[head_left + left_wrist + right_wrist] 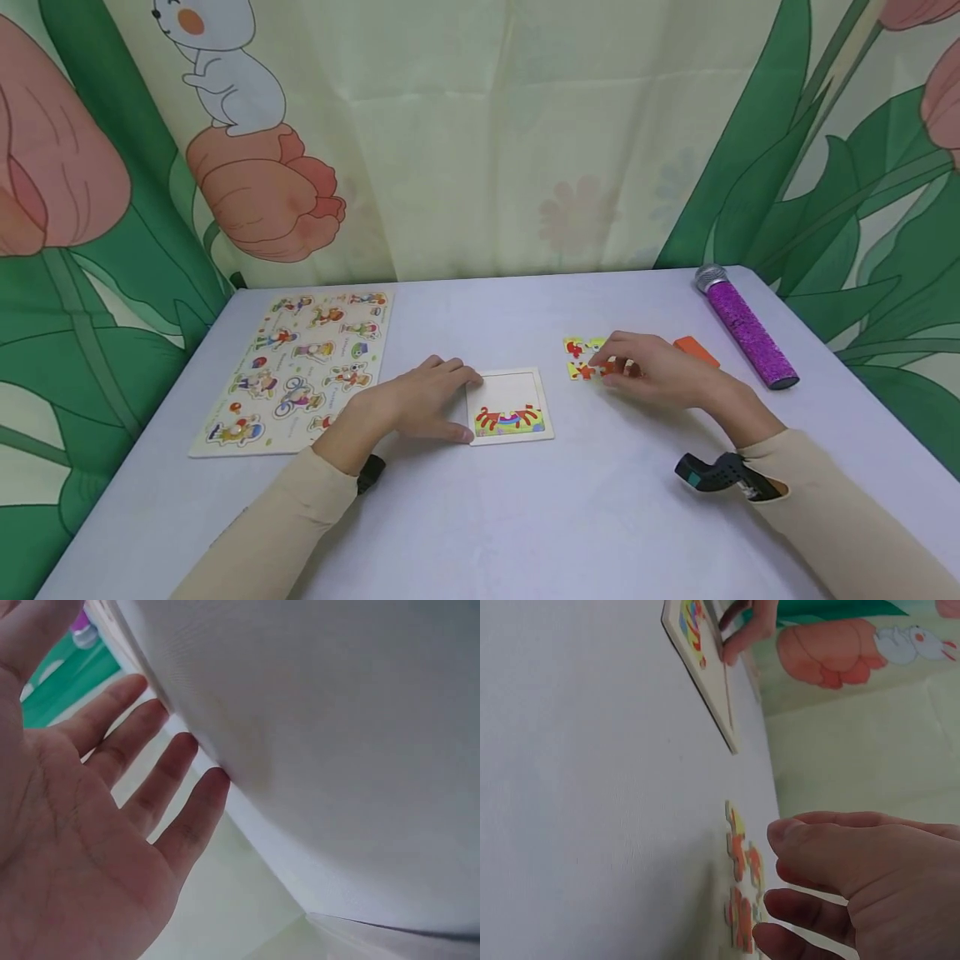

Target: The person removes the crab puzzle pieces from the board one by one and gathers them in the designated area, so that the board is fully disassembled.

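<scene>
A small wooden puzzle board (487, 406) lies mid-table, its lower part filled with pieces showing a rainbow and red curls. My left hand (427, 402) touches the board's left edge, thumb near the lower corner and fingers near the upper one. In the left wrist view those fingers (199, 814) look straight and slightly spread. To the right, my right hand (660, 371) hovers over several loose yellow-and-red puzzle pieces (576, 371), partly covering them. The right wrist view shows its fingers loosely bent beside the pieces (739, 851), with nothing visible in its grasp.
A large sticker-like picture board (307, 375) lies at the left. Behind my right hand is an orange block (696, 351). A glittery purple microphone (750, 329) lies at the right edge. A printed curtain (465, 167) hangs behind the table.
</scene>
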The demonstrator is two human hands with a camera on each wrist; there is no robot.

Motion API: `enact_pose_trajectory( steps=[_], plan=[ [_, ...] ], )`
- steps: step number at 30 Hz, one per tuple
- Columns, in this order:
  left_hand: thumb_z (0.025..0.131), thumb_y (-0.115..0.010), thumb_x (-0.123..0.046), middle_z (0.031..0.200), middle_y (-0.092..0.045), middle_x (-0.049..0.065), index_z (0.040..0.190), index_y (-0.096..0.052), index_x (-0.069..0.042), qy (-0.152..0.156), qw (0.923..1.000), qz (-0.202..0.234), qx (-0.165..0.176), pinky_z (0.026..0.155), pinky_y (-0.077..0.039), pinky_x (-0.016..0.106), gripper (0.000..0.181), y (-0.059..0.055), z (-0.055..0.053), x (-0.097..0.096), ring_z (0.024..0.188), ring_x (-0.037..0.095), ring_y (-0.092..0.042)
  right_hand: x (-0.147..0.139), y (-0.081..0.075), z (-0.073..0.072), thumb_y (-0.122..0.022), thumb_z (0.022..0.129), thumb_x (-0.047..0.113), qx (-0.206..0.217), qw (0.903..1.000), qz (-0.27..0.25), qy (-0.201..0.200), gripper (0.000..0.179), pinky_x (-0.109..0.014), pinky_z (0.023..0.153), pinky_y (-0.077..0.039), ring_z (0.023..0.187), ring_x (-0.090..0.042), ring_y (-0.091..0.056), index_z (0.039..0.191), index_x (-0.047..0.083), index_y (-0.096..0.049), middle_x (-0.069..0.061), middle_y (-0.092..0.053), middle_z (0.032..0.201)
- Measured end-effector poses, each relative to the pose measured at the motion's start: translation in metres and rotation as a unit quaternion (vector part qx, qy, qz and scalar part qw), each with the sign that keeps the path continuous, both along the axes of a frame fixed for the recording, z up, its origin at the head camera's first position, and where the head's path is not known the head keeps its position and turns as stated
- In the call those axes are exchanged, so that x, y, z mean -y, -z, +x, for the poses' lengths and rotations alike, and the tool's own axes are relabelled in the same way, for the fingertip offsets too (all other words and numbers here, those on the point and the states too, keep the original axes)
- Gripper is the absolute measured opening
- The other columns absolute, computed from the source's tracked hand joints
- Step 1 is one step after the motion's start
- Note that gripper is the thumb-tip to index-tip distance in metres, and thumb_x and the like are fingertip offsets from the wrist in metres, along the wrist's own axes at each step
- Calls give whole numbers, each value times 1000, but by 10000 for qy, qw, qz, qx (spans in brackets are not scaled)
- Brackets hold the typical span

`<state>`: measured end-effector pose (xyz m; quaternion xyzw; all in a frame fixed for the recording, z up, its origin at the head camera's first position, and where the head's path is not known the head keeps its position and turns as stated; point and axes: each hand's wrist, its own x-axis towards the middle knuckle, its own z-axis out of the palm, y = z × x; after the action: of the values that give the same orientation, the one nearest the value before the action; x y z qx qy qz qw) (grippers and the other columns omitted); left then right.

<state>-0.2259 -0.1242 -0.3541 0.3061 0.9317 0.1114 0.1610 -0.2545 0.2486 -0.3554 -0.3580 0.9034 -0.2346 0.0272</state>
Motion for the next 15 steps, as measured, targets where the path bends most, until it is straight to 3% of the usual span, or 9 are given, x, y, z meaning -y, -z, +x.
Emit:
enact_pose_trajectory(
  steps=[15],
  plan=[
    [86, -81, -49, 145, -51, 1, 148, -50, -19, -11, 10000, -23, -46, 114, -40, 43, 76, 1, -1, -2, 132, 27, -43, 39, -4, 0, -69, 97, 7, 122, 9972, -221, -709, 23, -30, 78, -57, 86, -9, -62, 119, 10, -72, -4, -68, 109]
  ],
)
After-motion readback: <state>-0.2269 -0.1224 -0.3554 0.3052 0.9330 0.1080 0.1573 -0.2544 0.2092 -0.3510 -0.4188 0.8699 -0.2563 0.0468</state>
